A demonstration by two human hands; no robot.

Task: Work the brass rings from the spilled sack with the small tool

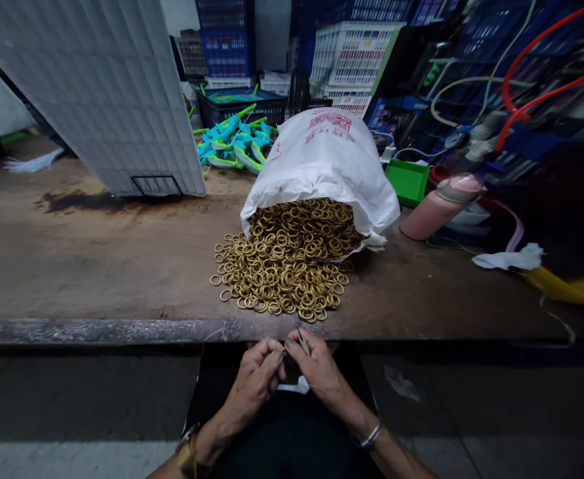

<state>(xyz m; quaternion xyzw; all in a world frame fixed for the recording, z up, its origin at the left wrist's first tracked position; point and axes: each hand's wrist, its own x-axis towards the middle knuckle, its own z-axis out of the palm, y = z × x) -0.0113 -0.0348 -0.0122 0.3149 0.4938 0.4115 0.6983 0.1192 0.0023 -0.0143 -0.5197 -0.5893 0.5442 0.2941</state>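
Just in front of the table edge, my left hand (259, 372) pinches a small gold-coloured ring (284, 350), only part of which shows. My right hand (318, 366) meets it there, closed around a small pointed metal tool (302, 342) whose kind I cannot make out. The right fingertips are at the ring's other side. Beyond both hands, a heap of gold-coloured rings (282, 273) spills over the tabletop. It pours from the mouth of a white woven sack (316, 156) lying on its side with red print.
The wooden table (122, 273) has a worn front edge. A tall grey-white ribbed panel (132, 100) stands at left. Turquoise and green plastic parts (235, 141) lie behind. At right are a green tray (406, 182), a pink cylinder (441, 206) and red hoses (509, 86). Stacked crates (352, 56) fill the back.
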